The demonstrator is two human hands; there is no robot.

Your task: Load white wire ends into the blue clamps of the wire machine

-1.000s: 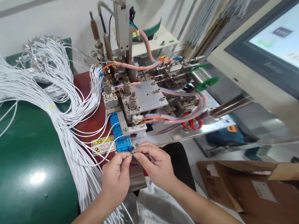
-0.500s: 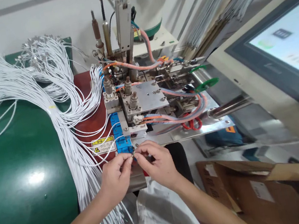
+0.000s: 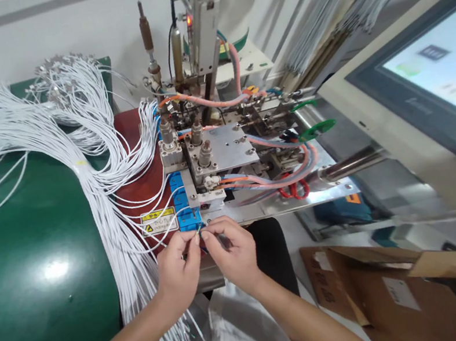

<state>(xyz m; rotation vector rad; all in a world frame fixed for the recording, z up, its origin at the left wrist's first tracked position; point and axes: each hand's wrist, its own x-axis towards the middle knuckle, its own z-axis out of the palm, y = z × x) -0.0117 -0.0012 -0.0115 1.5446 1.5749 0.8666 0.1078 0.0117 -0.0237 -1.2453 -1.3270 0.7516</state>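
Observation:
My left hand [image 3: 179, 264] is closed in a pinch at the front edge of the machine, with the thin wire end of a white cable [image 3: 198, 230] showing at its fingertips. Right beside it my right hand [image 3: 233, 249] is also closed, thumb against forefinger, meeting the same spot; what lies between those fingers is too small to make out. Just beyond the fingertips is a blue slotted fixture [image 3: 181, 202], where a few white cables lead in. A large bundle of white cables [image 3: 103, 227] hangs down to the left of my left hand.
Behind the fixture stands a metal machine [image 3: 224, 146] with orange and clear hoses and a green-flanged wire spool [image 3: 310, 121]. A touchscreen [image 3: 447, 61] juts in at right. Cardboard boxes [image 3: 374, 297] sit low on the right; a green mat [image 3: 38, 274] covers the left table.
My hands stay pinched together, with the right hand shifted slightly left. At the machine's back, the upright tool head has moved right and a red light now shows there.

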